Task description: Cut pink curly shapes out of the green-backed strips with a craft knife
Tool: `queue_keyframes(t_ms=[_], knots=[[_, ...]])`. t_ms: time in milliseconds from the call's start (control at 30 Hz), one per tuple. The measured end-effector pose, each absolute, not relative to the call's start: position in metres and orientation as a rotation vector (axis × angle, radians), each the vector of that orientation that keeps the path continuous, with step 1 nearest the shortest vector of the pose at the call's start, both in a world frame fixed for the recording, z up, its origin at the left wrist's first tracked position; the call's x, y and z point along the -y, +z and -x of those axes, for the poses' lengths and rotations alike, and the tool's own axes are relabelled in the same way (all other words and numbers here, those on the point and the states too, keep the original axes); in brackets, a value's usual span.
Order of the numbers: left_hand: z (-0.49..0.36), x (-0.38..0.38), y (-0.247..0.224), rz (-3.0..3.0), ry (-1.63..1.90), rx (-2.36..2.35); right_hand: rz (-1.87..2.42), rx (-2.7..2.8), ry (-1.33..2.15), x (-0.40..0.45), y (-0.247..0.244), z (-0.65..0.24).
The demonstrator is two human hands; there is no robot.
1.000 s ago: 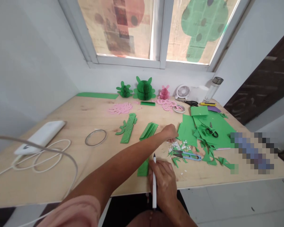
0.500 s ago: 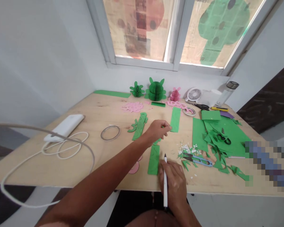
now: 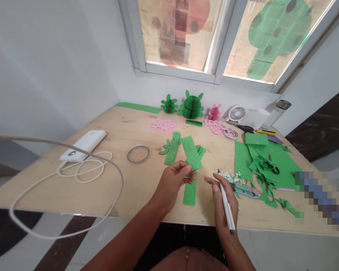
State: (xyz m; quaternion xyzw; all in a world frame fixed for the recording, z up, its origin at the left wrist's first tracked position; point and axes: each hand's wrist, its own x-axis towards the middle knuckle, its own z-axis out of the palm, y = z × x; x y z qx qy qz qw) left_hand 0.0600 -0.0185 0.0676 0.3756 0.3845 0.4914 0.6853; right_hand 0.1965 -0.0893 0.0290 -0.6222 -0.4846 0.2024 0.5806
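Observation:
My left hand [image 3: 176, 180] pinches the lower end of a green paper strip [image 3: 191, 152], tilted above the table. Curved outlines show on the strip. Below it another green strip [image 3: 189, 195] lies near the front edge, partly covered by the hand. My right hand [image 3: 225, 199] holds a white pen [image 3: 226, 205], its dark tip pointing away from me and some fingers stretched out. To the left of the held strip lie a marked green strip [image 3: 173, 148] and curved green cut-outs [image 3: 165, 147].
Green sheets and scraps [image 3: 271, 162] and blue-handled snips [image 3: 247, 191] lie on the right. A ring [image 3: 138, 154], a white power bank [image 3: 86, 145] and its looped cable occupy the left. Paper figures [image 3: 192, 105] and a small fan [image 3: 237, 113] stand at the back.
My left hand has drawn back towards me with the green strip from the table's middle. My right hand, with the pen, has lifted and shifted right. The view has turned slightly.

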Motion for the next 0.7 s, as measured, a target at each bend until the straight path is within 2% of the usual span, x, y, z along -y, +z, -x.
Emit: queue_keyframes(t_ms=[200,333,533,700], knots=[[-0.076,0.037,0.056,-0.864,1.129,-0.824,1.322,1.004,0.673,0.068,0.041,-0.184],[-0.072,0.04,0.052,-0.955,1.109,-0.863,1.358,0.936,0.637,0.063,0.042,-0.183],[-0.041,0.019,0.063,-0.912,1.35,-1.041,1.437,1.213,0.548,0.062,0.047,-0.198],[-0.019,-0.002,0.076,-1.029,1.29,-0.988,1.404,1.502,0.579,0.057,0.053,-0.208]])
